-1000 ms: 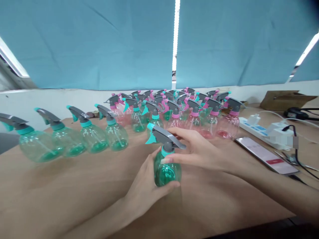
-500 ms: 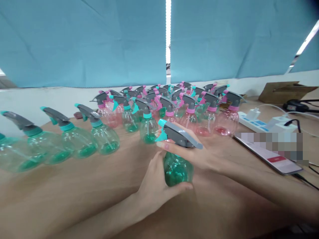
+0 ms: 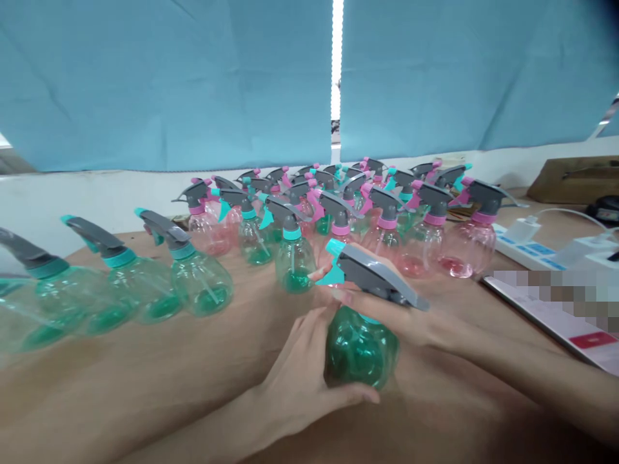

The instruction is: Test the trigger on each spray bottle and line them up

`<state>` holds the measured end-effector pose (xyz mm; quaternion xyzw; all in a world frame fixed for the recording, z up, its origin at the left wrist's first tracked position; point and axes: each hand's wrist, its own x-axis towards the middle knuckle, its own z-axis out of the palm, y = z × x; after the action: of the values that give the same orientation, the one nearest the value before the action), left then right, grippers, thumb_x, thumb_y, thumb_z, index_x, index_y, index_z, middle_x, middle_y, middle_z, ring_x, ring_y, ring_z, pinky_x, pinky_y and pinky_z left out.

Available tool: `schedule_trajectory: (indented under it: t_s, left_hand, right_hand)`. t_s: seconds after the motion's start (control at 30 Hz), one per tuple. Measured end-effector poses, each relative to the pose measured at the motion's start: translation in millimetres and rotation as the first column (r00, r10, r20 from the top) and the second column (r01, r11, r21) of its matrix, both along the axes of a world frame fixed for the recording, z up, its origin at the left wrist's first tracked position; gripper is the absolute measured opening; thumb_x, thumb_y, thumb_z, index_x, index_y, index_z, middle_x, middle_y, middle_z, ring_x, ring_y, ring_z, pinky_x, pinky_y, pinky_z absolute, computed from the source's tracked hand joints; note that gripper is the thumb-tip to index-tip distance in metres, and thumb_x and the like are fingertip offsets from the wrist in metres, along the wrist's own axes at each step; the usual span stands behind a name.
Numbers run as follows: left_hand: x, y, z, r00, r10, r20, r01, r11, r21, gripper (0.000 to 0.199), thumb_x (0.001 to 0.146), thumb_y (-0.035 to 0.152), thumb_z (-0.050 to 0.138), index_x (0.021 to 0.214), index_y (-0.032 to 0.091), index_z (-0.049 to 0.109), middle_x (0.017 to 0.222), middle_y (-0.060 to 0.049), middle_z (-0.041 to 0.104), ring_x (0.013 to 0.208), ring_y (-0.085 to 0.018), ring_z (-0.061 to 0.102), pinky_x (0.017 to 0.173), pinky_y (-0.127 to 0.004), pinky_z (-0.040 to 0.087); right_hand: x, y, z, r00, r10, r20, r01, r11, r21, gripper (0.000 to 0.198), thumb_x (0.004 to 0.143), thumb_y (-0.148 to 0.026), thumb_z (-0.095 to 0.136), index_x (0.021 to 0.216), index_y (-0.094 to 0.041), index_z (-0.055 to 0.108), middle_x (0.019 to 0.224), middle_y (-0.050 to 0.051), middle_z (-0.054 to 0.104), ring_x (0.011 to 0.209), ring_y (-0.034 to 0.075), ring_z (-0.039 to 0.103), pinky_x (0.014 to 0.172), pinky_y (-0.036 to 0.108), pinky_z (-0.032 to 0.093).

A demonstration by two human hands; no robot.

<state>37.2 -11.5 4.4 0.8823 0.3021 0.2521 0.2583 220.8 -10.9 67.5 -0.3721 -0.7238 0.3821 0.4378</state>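
Observation:
A green see-through spray bottle (image 3: 362,351) with a grey and turquoise trigger head (image 3: 374,274) is held between both hands. My left hand (image 3: 304,367) is wrapped round the body from the left, its thumb across the lower front. Just below the trigger head, my right hand (image 3: 387,312) grips the neck, partly hidden by the grey lever. The nozzle points to the left. Close behind stands another green spray bottle (image 3: 296,261), upright and apart from the held one.
Several green spray bottles (image 3: 200,283) stand in a row at left. Many pink spray bottles (image 3: 467,248) and green ones crowd the back of the wooden table (image 3: 193,374). To the right lie a phone (image 3: 546,316), a white power strip (image 3: 527,248) and a cardboard box (image 3: 570,177).
The view has shifted closer, and the held bottle and both hands now appear slightly lower and further right. Both hands keep their hold on the spray bottle.

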Motion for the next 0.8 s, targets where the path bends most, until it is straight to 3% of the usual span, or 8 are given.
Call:
schedule_trajectory:
  t_s: [0.17,0.3,0.47,0.57,0.63,0.7,0.8]
  left_hand:
    - [-17.4,7.0,-3.7,0.992,0.017,-0.121,-0.015,1.000,0.021,0.084,0.082,0.063,0.061,0.145,0.025,0.023,0.139,-0.012,0.044,0.124,-0.033,0.044,0.100,-0.050,0.039]
    - [-25.2,10.5,-4.2,0.976,0.070,-0.207,-0.049,0.993,0.104,0.073,0.087,0.053,0.061,0.145,0.025,0.025,0.137,-0.011,0.046,0.123,-0.031,0.046,0.099,-0.048,0.041]
    - [-26.7,12.5,-6.0,0.935,0.109,-0.337,-0.032,0.974,0.226,0.056,0.090,0.044,0.057,0.138,0.020,0.042,0.138,-0.013,0.048,0.124,-0.034,0.045,0.099,-0.051,0.040]
    - [-24.7,13.1,-7.6,0.916,0.122,-0.383,-0.020,0.965,0.260,0.054,0.091,0.042,0.056,0.137,0.016,0.044,0.141,-0.014,0.046,0.127,-0.034,0.042,0.101,-0.052,0.038]
    - [-23.3,13.2,-7.8,0.906,0.120,-0.407,-0.009,0.964,0.264,0.053,0.091,0.042,0.056,0.136,0.015,0.046,0.142,-0.014,0.045,0.129,-0.034,0.040,0.102,-0.052,0.038]
    - [-22.3,13.1,-7.2,0.895,0.121,-0.429,-0.008,0.966,0.257,0.053,0.091,0.042,0.057,0.135,0.015,0.048,0.142,-0.015,0.045,0.130,-0.034,0.040,0.102,-0.052,0.038]
    - [-21.8,12.7,-6.1,0.886,0.123,-0.448,-0.011,0.970,0.244,0.052,0.091,0.041,0.056,0.135,0.015,0.049,0.142,-0.016,0.045,0.130,-0.034,0.040,0.102,-0.052,0.038]
  right_hand:
    - [8.2,0.7,0.7,0.994,-0.035,0.108,0.036,0.999,-0.006,0.023,0.089,-0.036,0.048,0.075,-0.022,0.060,0.073,0.001,0.058,0.070,0.015,0.057,0.064,0.028,0.050]
    - [14.9,3.6,-0.1,0.977,-0.199,0.072,0.193,0.978,0.084,0.020,0.080,-0.032,0.063,0.066,-0.022,0.053,0.060,-0.004,0.046,0.054,0.009,0.046,0.048,0.021,0.042]
    - [15.1,1.9,-0.7,0.965,-0.250,0.079,0.252,0.968,-0.006,0.029,0.081,-0.038,0.060,0.059,-0.022,0.049,0.054,-0.004,0.044,0.046,0.009,0.042,0.039,0.021,0.037]
    - [14.9,1.9,-3.2,0.969,-0.241,0.046,0.243,0.969,-0.036,0.025,0.079,-0.037,0.065,0.061,-0.024,0.054,0.052,-0.004,0.047,0.051,0.012,0.052,0.048,0.024,0.046]
    - [15.4,3.6,-5.7,0.988,-0.157,-0.008,0.156,0.985,-0.071,0.016,0.082,-0.036,0.062,0.071,-0.025,0.062,0.055,-0.003,0.054,0.070,0.017,0.063,0.066,0.027,0.052]
    - [15.8,5.4,-7.1,0.996,-0.075,-0.046,0.070,0.993,-0.099,0.013,0.086,-0.037,0.058,0.086,-0.027,0.066,0.063,-0.001,0.061,0.087,0.019,0.064,0.078,0.030,0.051]
    - [16.0,6.0,-6.6,0.997,-0.054,-0.059,0.049,0.996,-0.078,0.020,0.089,-0.037,0.054,0.103,-0.029,0.065,0.075,0.001,0.066,0.086,0.018,0.063,0.076,0.031,0.050]
